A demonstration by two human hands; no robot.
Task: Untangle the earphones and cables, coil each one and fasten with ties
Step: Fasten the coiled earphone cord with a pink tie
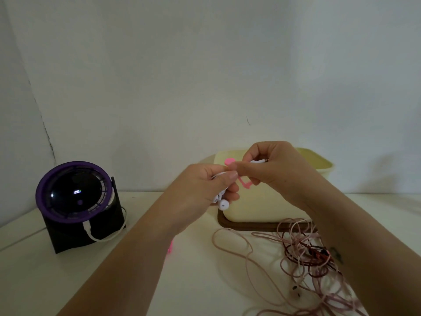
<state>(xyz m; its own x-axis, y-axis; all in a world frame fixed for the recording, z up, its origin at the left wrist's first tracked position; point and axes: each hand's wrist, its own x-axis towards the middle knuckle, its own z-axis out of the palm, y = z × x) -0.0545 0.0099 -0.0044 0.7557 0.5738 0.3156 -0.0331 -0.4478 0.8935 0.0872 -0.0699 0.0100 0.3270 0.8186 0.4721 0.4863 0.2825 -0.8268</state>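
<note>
Both hands are raised above the table in front of a cream box. My left hand [205,185] grips a coiled bundle of white earphones [222,201]; two earbuds hang below its fingers. My right hand [268,165] pinches a pink tie [245,182] that wraps around the bundle, its round end [229,161] sticking up between the thumbs. The white plug end shows inside the right hand. A tangle of pink and dark red cables [305,252] lies on the table at the lower right, partly under my right forearm.
A cream box [262,206] sits on a dark wooden tray [227,223] behind the hands. A black and purple round fan [75,197] with a white cord stands at the left. Another pink tie [170,247] peeks from under my left forearm. A white wall rises behind.
</note>
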